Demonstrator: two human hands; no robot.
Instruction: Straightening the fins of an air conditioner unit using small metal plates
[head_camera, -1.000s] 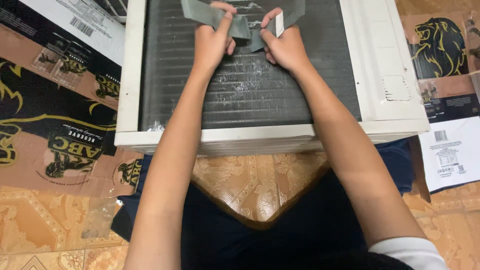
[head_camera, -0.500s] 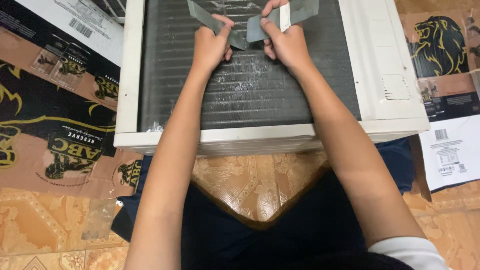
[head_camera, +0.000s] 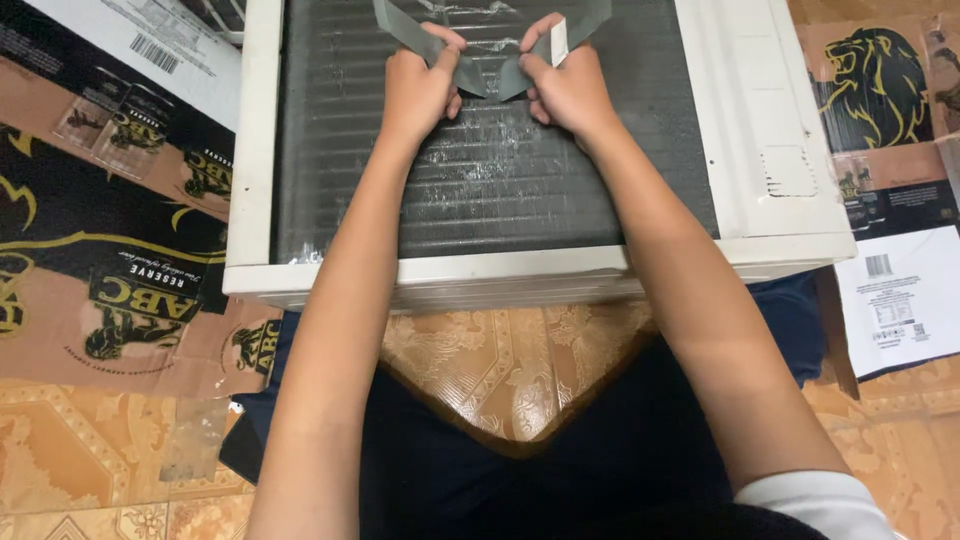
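Between the left hand (head_camera: 418, 85) and right hand (head_camera: 568, 90), both pinch a grey tape strip (head_camera: 487, 72) above the air conditioner's finned coil (head_camera: 480, 190).

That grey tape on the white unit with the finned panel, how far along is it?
Done: nothing looks stuck down yet on the dark finned metal panel of the white boxy unit. In hand: the left hand and right hand each pinch the strip of grey tape, lifted above the panel. Left: laying it down, it seems.

Dim warm indoor light, soft shadows, sharp focus, no glare
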